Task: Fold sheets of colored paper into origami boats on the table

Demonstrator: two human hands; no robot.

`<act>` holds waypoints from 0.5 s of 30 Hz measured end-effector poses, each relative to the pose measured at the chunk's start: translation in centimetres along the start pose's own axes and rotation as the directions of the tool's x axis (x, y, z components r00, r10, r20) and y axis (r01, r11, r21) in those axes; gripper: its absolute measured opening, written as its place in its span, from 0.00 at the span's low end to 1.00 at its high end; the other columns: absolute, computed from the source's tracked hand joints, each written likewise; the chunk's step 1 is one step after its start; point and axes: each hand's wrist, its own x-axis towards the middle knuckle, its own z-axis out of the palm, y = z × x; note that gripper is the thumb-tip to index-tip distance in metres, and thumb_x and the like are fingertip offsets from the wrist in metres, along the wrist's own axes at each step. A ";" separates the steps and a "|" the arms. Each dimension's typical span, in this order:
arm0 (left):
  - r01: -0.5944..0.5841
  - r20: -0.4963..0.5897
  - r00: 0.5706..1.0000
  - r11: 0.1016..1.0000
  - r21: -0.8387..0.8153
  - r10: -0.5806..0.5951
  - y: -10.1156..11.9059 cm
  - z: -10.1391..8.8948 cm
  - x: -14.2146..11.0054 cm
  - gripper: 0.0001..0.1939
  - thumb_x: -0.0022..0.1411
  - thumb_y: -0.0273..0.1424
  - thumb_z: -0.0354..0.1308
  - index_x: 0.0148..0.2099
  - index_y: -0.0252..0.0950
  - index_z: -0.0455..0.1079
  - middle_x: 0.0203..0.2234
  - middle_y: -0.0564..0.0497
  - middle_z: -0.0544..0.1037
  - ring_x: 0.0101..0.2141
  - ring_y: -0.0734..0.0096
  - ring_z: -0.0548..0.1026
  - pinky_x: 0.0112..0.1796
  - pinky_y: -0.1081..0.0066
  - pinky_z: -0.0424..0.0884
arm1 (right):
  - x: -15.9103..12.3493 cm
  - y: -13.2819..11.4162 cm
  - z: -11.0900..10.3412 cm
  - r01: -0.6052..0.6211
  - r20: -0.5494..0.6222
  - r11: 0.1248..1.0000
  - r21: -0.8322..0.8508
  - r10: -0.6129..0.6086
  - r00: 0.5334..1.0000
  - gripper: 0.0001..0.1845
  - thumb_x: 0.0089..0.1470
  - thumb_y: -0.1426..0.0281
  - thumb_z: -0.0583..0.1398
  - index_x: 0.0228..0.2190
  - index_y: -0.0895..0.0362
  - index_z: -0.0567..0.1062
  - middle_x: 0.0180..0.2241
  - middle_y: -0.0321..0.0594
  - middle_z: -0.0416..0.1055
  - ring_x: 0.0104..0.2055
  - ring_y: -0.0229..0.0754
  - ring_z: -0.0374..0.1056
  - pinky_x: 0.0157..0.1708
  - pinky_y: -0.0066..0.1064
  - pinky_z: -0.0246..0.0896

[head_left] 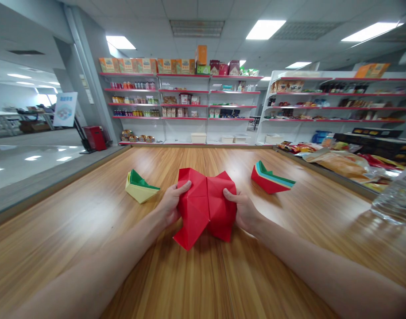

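Observation:
A sheet of red origami paper (198, 199), creased and partly folded, is held up over the wooden table in the middle of the head view. My left hand (171, 201) grips its left side, thumb on the face toward me and fingers behind. On the opposite side my right hand (244, 207) pinches it the same way. A vertical crease or slit runs down its middle, and pointed flaps stick out at the lower corners. Left of my hands sits a yellow and green folded paper boat (141, 188). Farther right stands a red, blue, yellow and green one, a layered paper boat (271, 179).
The wooden table (123, 243) has a raised edge at left, back and right. A clear plastic bottle (397, 199) stands at the right. Snack packages (345, 161) are heaped beyond the right edge. Stocked shelves (184, 91) line the back, and a sign board (65, 109) stands at left.

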 end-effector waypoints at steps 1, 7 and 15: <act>-0.052 -0.019 0.998 0.998 0.023 0.053 0.1 -0.2 0.1 0.13 0.50 0.31 0.66 0.38 0.32 0.70 0.29 0.48 0.78 0.25 0.70 0.76 0.30 0.70 0.72 | 0.1 -0.1 -0.1 -0.006 -0.007 1.000 -0.002 0.006 1.000 0.14 0.46 0.64 0.66 0.35 0.59 0.75 0.35 0.46 0.77 0.37 0.50 0.74 0.40 0.42 0.68; -0.263 -0.065 0.956 0.933 0.244 0.287 -0.3 -0.9 0.6 0.19 0.49 0.35 0.66 0.42 0.34 0.68 0.30 0.48 0.79 0.26 0.69 0.76 0.30 0.71 0.72 | 0.7 -0.1 -1.0 0.048 -0.166 0.982 -0.181 -0.079 0.983 0.12 0.43 0.65 0.67 0.29 0.60 0.75 0.29 0.44 0.77 0.29 0.47 0.73 0.31 0.38 0.69; -0.200 -0.001 0.975 0.879 0.432 0.222 1.4 -0.3 -0.2 0.18 0.46 0.32 0.68 0.39 0.33 0.69 0.32 0.43 0.79 0.28 0.63 0.77 0.28 0.69 0.72 | 1.2 -1.1 -1.9 0.095 -0.152 0.655 -0.749 -0.309 0.939 0.11 0.47 0.62 0.62 0.25 0.58 0.74 0.26 0.41 0.75 0.26 0.44 0.70 0.23 0.32 0.63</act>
